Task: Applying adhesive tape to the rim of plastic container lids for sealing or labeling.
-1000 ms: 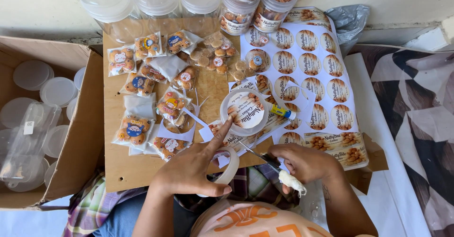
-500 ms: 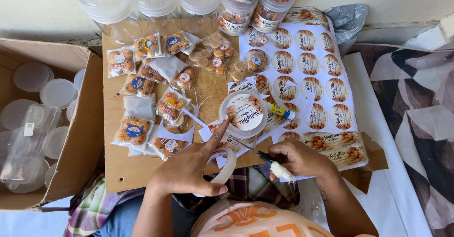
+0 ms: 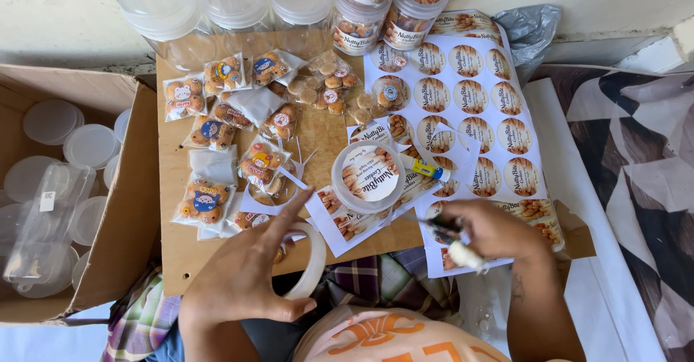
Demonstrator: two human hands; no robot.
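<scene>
A person's left hand (image 3: 242,279) curls around a roll of clear tape (image 3: 312,261) at the near edge of a wooden board (image 3: 318,134), forefinger stretched forward. The right hand (image 3: 495,230) is closed around a small cutter with a white handle (image 3: 455,243), resting over a sheet of round stickers (image 3: 470,95). Between the hands lies a labelled white lid (image 3: 370,175). Packets of small cookies (image 3: 217,131) spread to the left, beside a cardboard box (image 3: 123,188) of clear jars.
</scene>
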